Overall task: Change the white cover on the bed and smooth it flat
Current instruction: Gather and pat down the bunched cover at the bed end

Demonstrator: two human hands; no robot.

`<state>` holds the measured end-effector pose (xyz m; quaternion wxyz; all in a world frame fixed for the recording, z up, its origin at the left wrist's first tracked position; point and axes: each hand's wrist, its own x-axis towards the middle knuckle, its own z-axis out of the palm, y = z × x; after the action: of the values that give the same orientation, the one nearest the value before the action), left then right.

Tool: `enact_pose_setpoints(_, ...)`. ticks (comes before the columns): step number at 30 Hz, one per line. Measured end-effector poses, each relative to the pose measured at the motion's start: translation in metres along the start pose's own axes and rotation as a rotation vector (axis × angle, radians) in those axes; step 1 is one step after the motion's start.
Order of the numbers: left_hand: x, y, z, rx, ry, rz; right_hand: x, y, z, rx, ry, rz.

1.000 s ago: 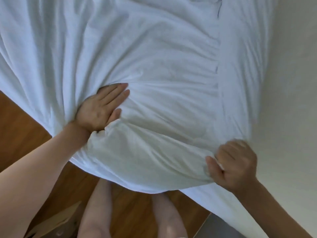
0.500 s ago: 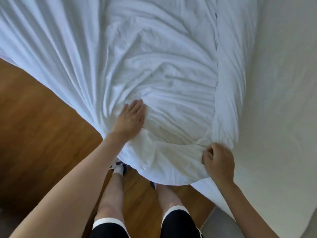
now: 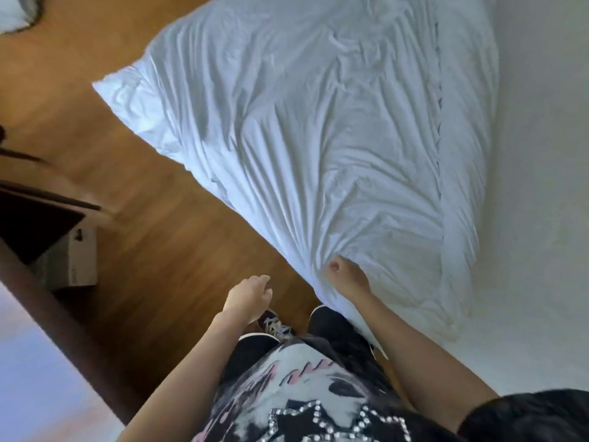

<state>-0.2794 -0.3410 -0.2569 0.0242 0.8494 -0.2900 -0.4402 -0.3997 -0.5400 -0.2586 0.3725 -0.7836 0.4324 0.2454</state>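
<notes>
The white cover [image 3: 318,138] lies wrinkled and slanted across the view, with folds fanning out from its near corner. One far corner hangs out over the wooden floor. My right hand [image 3: 345,279] grips that near corner, fingers buried in the fabric. My left hand [image 3: 250,296] hovers over the floor to the left of the cover, fingers loosely curled, holding nothing and touching nothing. The pale bed surface [image 3: 535,218] shows bare to the right of the cover.
Wooden floor [image 3: 153,218] runs along the left of the bed. A white box [image 3: 75,260] sits under dark furniture [image 3: 38,218] at the left. My shoes [image 3: 277,323] stand close to the bed edge.
My left hand has lifted off the cover and pulled back over the floor. My right hand now grips the near corner further left. The view has drawn back, showing much more of the cover.
</notes>
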Motion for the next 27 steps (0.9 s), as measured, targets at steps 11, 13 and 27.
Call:
enact_pose_setpoints(11,0.048,-0.135,-0.149,-0.129,-0.051,-0.240,0.056,-0.082,0.001,0.025,-0.014,0.192)
enact_pose_setpoints(13,0.067,-0.156,-0.177,-0.155,-0.048,-0.282,0.080,-0.107,-0.001,-0.031,-0.063,0.204)
enact_pose_setpoints(27,0.195,-0.319,-0.414,-0.209,0.033,-0.253,0.259,-0.451,-0.012,-0.043,0.005,-0.007)
